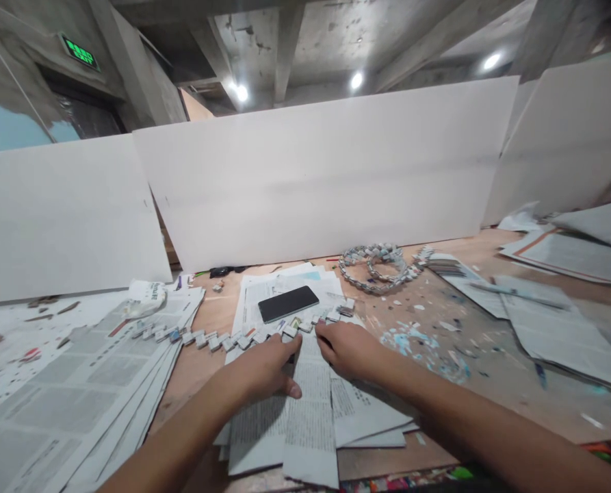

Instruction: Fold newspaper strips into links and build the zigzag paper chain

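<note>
While one coiled chain (374, 266) lies finished, your left hand (264, 370) and right hand (349, 349) press flat on a newspaper strip (310, 418), unfolded beside the second chain (223, 339).

Wooden table (441, 322), paint-flecked: newspaper stacks (105, 383), folded-paper chain (223, 337), coiled paper chain (374, 266), loose sheets (556, 329), white boards (315, 178) along back edge.

Both hands press flat on a narrow newspaper strip (310, 411) lying over a stack of sheets, the left hand (264, 373) and right hand (347, 350) just apart, fingertips at a folded-paper chain (223, 339), with a dark phone (288, 303) just beyond.
</note>
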